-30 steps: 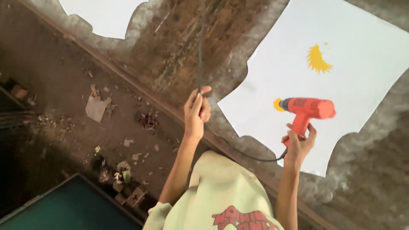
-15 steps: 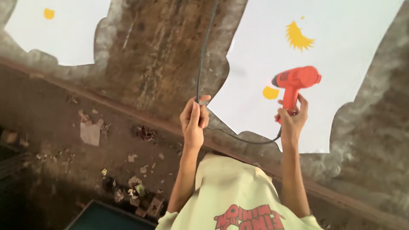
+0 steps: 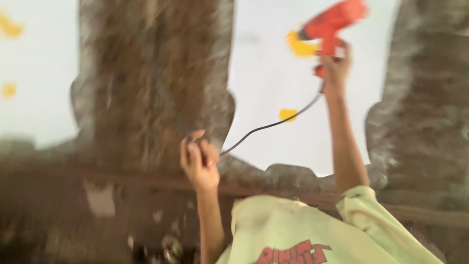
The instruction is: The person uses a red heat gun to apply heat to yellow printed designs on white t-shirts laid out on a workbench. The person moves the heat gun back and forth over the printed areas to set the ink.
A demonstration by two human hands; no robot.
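One red power tool (image 3: 332, 22), shaped like a drill or heat gun, is up near the top right of the view, gripped by its handle in the right hand (image 3: 334, 66) with the fingers wrapped tight around it. A black cord (image 3: 273, 124) hangs off the bottom of the handle and swoops down to the left hand (image 3: 199, 159), whose fingers are curled closed around it. Both arms are raised in front of a white surface (image 3: 273, 73) with a few yellow blotches (image 3: 300, 46), framed by rough, crumbly brown-grey patches (image 3: 156, 83). Lower down there's a pale green shirt with a red print (image 3: 293, 234). Everything's pretty motion-blurred, so finer detail is hard to tell.
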